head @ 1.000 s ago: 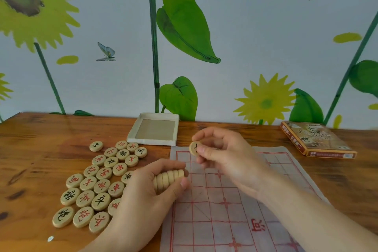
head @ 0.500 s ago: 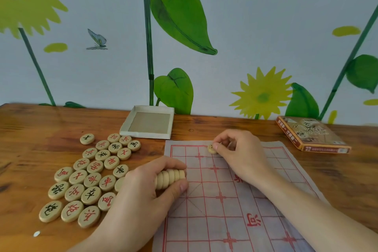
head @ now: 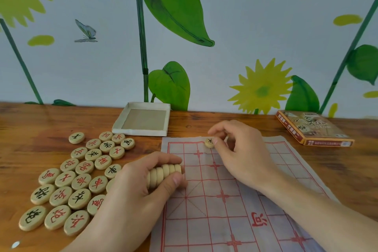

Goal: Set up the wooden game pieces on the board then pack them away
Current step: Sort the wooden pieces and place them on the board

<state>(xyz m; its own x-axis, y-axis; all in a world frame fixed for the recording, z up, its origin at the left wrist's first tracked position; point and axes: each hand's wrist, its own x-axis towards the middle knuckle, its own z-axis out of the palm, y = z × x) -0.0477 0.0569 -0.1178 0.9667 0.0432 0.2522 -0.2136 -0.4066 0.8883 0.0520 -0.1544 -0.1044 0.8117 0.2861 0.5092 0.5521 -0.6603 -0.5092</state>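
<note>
The left hand (head: 141, 188) is lying low and near, left of centre, its fingers curling over the top and its thumb pressing from the near side, gripping a row of discs on edge. The right hand (head: 243, 153) is reaching farther out, its forearm stretching in from the near right, with thumb and forefinger tips pinching a single disc while the other fingers are arching loosely.

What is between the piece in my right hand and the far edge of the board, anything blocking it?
Nothing visible blocks it. The right hand already has the black-marked piece down on the far line of the cloth board, and no other piece lies on the board nearby. The left hand holds its stack of pieces nearer you, apart from it.
</note>
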